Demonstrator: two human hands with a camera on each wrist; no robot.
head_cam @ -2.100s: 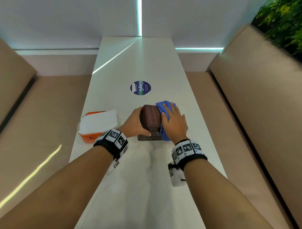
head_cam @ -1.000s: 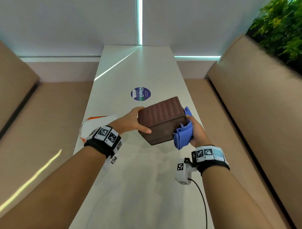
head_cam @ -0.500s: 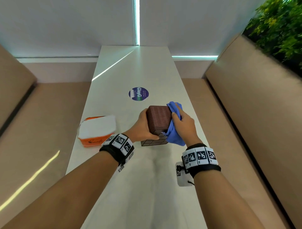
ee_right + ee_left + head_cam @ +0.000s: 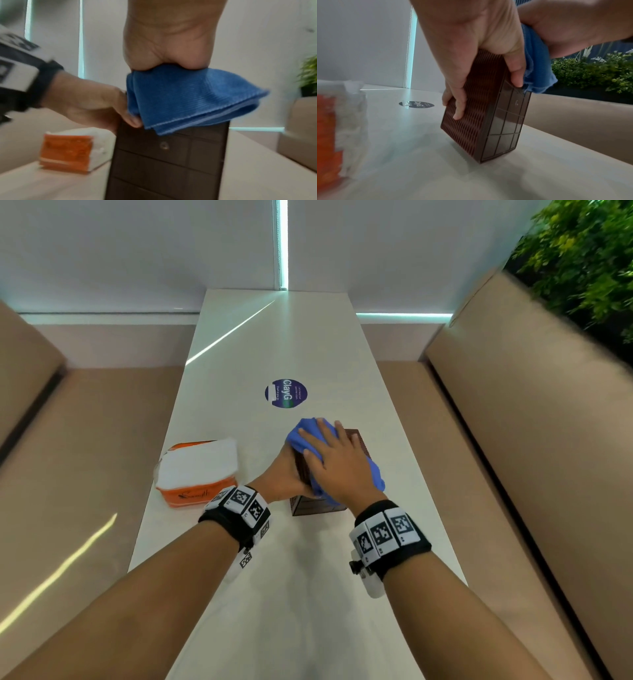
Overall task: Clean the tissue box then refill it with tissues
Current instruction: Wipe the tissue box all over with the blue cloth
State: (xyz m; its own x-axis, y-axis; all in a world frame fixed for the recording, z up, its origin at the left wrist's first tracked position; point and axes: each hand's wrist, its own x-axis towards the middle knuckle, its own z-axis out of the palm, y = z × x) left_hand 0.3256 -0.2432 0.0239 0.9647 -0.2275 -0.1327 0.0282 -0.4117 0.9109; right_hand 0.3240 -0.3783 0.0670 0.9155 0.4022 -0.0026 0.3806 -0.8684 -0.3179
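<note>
The brown ribbed tissue box (image 4: 320,506) stands on end on the white table (image 4: 308,594). My left hand (image 4: 287,478) grips its left side, thumb on the gridded face and fingers on the ribbed side. The left wrist view shows this grip of the left hand (image 4: 486,97) on the box (image 4: 471,128). My right hand (image 4: 330,455) lies flat, fingers spread, pressing a folded blue cloth (image 4: 375,478) onto the box's upper end. In the right wrist view the cloth (image 4: 188,97) hangs over the top of the box (image 4: 168,162) under my palm (image 4: 171,40).
An orange pack of white tissues (image 4: 197,470) lies on the table left of the box. A round dark sticker (image 4: 286,393) sits farther back. Tan bench seats (image 4: 513,440) flank the narrow table. Green plants (image 4: 582,251) stand at the far right.
A second ago the box was lifted and tilted with the cloth at its right end. It now stands on end on the table, and my right hand has slid the cloth onto its top.
</note>
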